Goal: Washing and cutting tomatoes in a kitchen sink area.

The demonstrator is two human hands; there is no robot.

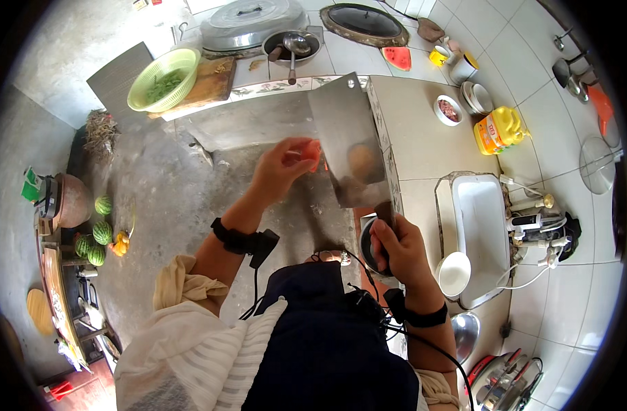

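In my right hand (pixel 401 246) is the dark handle of a wide metal cleaver (pixel 349 138), its blade raised and pointing away from me. My left hand (pixel 280 167) pinches a small red piece (pixel 311 155), perhaps tomato or melon, just left of the blade. Both hands are in mid-air over the concrete floor, in front of the tiled counter. On the counter beyond them a cut watermelon wedge (pixel 397 58) lies near a lidded wok. A green plastic basket (pixel 191 77) with leafy greens (pixel 164 85) rests partly on a wooden cutting board (pixel 213 82).
At the right are a white sink (pixel 480 231), a white bowl (pixel 454 274), a yellow jug (pixel 498 131) and a small bowl of chopped meat (pixel 448 111). A ladle (pixel 296 45) lies in a pan at the back. Several watermelons (pixel 102 232) sit on the left.
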